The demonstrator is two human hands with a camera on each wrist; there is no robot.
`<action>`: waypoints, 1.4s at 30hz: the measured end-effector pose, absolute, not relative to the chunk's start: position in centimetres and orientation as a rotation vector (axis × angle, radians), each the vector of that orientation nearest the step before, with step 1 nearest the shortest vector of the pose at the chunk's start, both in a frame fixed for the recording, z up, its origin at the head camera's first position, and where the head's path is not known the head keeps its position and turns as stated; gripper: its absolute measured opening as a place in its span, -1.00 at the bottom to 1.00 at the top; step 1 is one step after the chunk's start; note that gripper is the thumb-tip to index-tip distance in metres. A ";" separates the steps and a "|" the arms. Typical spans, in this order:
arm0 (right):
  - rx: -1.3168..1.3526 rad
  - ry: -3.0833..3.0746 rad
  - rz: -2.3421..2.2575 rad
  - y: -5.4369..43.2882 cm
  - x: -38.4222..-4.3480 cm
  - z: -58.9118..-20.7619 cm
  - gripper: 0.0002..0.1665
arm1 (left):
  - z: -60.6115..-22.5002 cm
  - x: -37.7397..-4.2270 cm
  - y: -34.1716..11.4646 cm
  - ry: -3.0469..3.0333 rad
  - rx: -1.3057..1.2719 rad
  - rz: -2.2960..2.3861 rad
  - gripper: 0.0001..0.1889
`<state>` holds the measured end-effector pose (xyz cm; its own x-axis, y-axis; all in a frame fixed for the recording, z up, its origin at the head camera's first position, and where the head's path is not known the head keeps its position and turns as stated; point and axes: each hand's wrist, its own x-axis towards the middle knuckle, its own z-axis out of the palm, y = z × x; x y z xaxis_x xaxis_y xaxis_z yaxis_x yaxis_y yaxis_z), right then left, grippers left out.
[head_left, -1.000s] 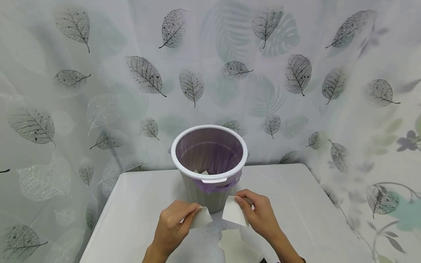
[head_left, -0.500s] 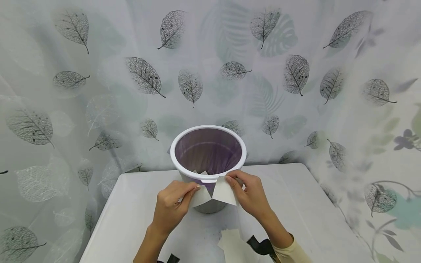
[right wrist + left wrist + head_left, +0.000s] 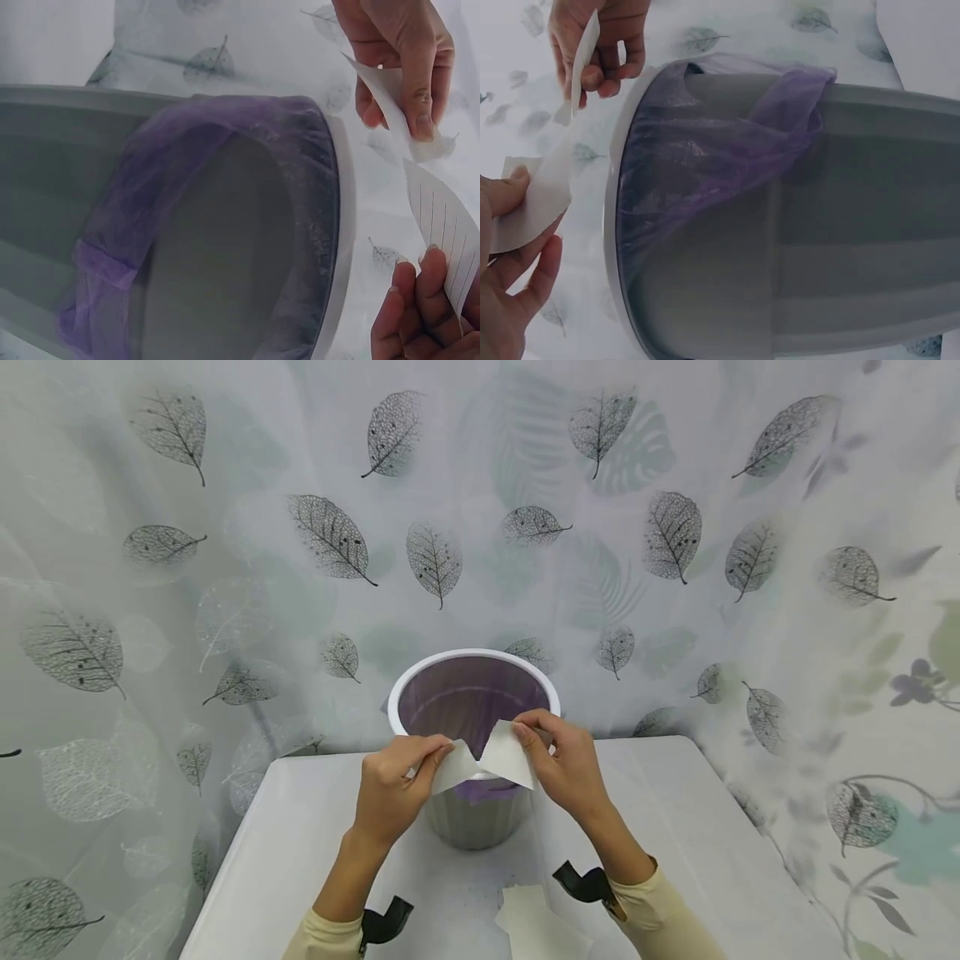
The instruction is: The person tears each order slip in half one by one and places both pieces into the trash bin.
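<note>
My left hand [image 3: 397, 781] pinches a piece of white paper [image 3: 453, 770] between thumb and fingers. A second white paper piece [image 3: 510, 755] is pinched by my right hand [image 3: 566, 767]. The pieces' inner corners meet or nearly meet in a V; whether they touch, I cannot tell. Ruled lines show on the right hand's paper [image 3: 444, 225] in the right wrist view. Both hands are up at the near rim of a grey waste bin [image 3: 480, 823] with a white rim [image 3: 613, 187]. A purple bin liner [image 3: 705, 150] folds over that rim. The papers partly hide the bin's opening.
Several sheets of paper [image 3: 538, 920] lie overlapping on the white table [image 3: 660, 860], near its front edge. A curtain with a leaf print [image 3: 480, 568] hangs behind and at both sides. A black strap [image 3: 587, 885] shows at the right sleeve.
Both hands have risen from low in front of the bin to its near rim, carrying the two paper pieces. The pieces, apart at first, have come together at their inner corners.
</note>
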<state>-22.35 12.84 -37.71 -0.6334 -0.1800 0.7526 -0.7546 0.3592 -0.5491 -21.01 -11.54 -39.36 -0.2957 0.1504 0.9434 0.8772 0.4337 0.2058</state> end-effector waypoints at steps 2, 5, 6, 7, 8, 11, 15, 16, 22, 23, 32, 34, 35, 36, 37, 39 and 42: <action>0.778 -2.042 1.274 12.8 -22.8 -37.7 -0.92 | -39.2 -21.5 -11.5 -1.736 -0.871 -0.966 -0.81; 0.734 -2.045 1.304 12.6 -23.5 -37.6 -0.92 | -39.0 -22.2 -11.5 -1.736 -0.833 -0.994 -0.85; 0.722 -2.046 1.319 12.5 -23.7 -37.6 -0.91 | -39.0 -22.4 -11.4 -1.731 -0.820 -1.003 -0.86; 0.713 -2.045 1.338 12.4 -23.9 -37.5 -0.91 | -39.0 -22.7 -11.4 -1.724 -0.807 -1.012 -0.87; 0.702 -2.047 1.356 12.3 -24.2 -37.4 -0.91 | -38.9 -23.0 -11.3 -1.714 -0.795 -1.016 -0.87; 0.673 -2.058 1.397 12.0 -24.8 -37.2 -0.90 | -38.8 -23.8 -11.1 -1.687 -0.755 -1.011 -0.88; 0.640 -2.072 1.398 11.6 -25.5 -36.9 -0.89 | -38.8 -24.9 -10.9 -1.675 -0.697 -1.000 -0.90; 0.633 -2.074 1.389 11.5 -25.6 -36.9 -0.89 | -38.9 -25.1 -10.9 -1.677 -0.687 -1.005 -0.91; 0.618 -2.066 1.308 11.4 -26.3 -37.1 -0.90 | -39.3 -26.0 -10.8 -1.745 -0.631 -1.025 -0.93; 0.616 -2.072 1.285 11.3 -26.5 -37.3 -0.90 | -39.4 -26.2 -10.8 -1.756 -0.622 -1.022 -0.92; 0.629 -2.147 1.183 11.2 -27.5 -38.5 -0.81 | -40.1 -26.9 -10.8 -1.815 -0.611 -0.975 -0.89; 0.626 -2.158 1.165 11.2 -27.6 -38.6 -0.80 | -40.2 -26.9 -10.8 -1.835 -0.610 -0.949 -0.88; 0.625 -2.165 1.154 11.2 -27.6 -38.6 -0.80 | -40.3 -26.9 -10.8 -1.844 -0.610 -0.941 -0.89; 0.625 -2.171 1.143 11.2 -27.6 -38.6 -0.80 | -40.3 -26.9 -10.8 -1.854 -0.609 -0.935 -0.88; 0.629 -2.174 1.129 11.2 -27.6 -38.7 -0.80 | -40.4 -26.9 -10.8 -1.858 -0.607 -0.931 -0.88; 0.629 -2.187 1.097 11.1 -27.7 -38.8 -0.80 | -40.5 -26.9 -10.8 -1.869 -0.603 -0.931 -0.88; 0.628 -2.207 1.073 11.1 -27.8 -38.9 -0.80 | -40.6 -26.9 -10.8 -1.894 -0.604 -0.940 -0.88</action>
